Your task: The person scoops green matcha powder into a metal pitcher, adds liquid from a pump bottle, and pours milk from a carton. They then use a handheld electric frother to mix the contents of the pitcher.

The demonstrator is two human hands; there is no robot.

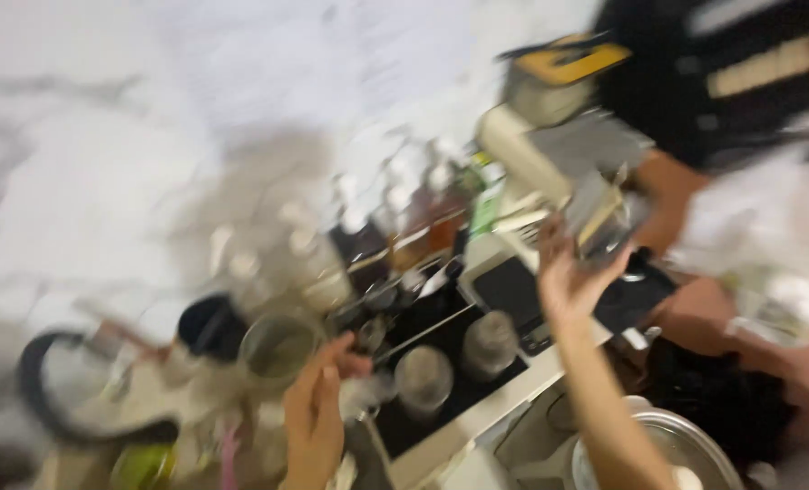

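Observation:
The picture is tilted and heavily blurred. My left hand (316, 410) is raised at the bottom centre, its fingertips close together beside a small clear jar (423, 379) and a metal cup (276, 347); whether it holds anything is lost in the blur. My right hand (568, 274) reaches up at the centre right. Its thumb and fingers sit around the bottom of a clear glass container (601, 224). Another person's hand (669, 195) is on the far side of that container.
A black cooktop (441, 340) carries a second jar (488, 343) and a thin utensil. Bottles (441, 213) line the white marble wall. A dark kettle (64, 390) stands at the left and a steel bowl (695, 445) at the bottom right. The other person stands at the right.

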